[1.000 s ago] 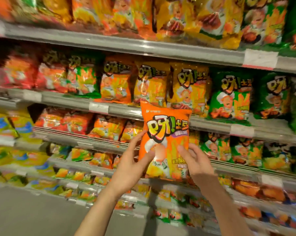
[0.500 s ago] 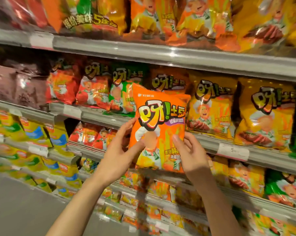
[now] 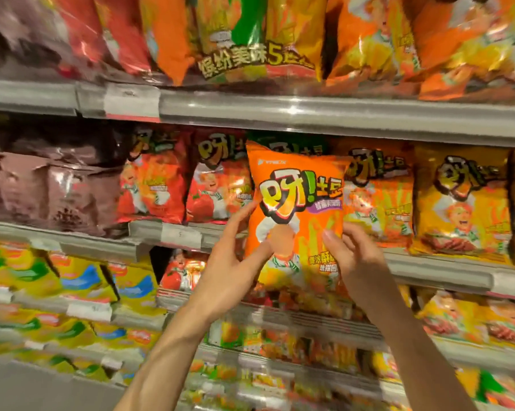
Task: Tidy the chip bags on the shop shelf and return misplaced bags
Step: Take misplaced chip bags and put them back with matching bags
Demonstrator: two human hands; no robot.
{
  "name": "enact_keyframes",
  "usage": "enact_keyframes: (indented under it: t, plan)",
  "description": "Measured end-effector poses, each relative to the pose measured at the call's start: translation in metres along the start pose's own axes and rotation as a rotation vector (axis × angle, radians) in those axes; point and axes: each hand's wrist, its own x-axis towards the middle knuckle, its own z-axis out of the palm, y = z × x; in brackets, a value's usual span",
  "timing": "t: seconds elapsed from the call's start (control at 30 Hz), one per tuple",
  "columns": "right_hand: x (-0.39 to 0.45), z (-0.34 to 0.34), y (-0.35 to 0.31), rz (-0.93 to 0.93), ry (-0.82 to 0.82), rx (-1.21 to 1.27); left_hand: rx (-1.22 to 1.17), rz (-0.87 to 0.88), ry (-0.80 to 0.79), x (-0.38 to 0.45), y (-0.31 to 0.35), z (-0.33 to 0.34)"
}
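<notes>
I hold an orange chip bag (image 3: pixel 297 203) upright in front of the second shelf (image 3: pixel 309 117). My left hand (image 3: pixel 229 271) grips its lower left edge, thumb across the front. Its lower right side is held by my right hand (image 3: pixel 354 262). The bag covers a green bag (image 3: pixel 283 143) standing behind it in the row. Red bags (image 3: pixel 188 185) stand to its left, an orange bag (image 3: pixel 380 197) and a yellow bag (image 3: pixel 463 203) to its right.
Dark brown bags (image 3: pixel 52 185) fill the row's far left. The top shelf holds mixed orange, red and yellow bags (image 3: pixel 250 40). Lower shelves (image 3: pixel 309 324) carry yellow-blue bags (image 3: pixel 81 280) and smaller packs. Grey floor (image 3: pixel 22 387) shows at the bottom left.
Both hands have carried the orange bag up and leftwards along the shelves, from the yellow and orange bags to in front of the green bag. The view has moved closer.
</notes>
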Motion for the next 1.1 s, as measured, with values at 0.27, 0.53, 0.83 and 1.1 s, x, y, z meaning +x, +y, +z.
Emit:
enact_keyframes:
  t: [0.27,0.53,0.83,1.1]
  plan:
    - [-0.003,0.074,-0.019,0.0,0.042,-0.083,-0.052,0.051,-0.032,0.024,-0.016,-0.067]
    - [0.04,0.064,-0.04,-0.17,0.292,-0.528,-0.046,0.026,0.123,0.039,-0.034,-0.117]
    - [0.102,0.049,-0.038,0.044,0.237,-0.688,-0.03,-0.03,0.155,0.041,-0.037,-0.13]
    - [0.109,0.051,-0.045,-0.009,0.304,-0.56,-0.029,-0.025,0.167,0.042,-0.037,-0.132]
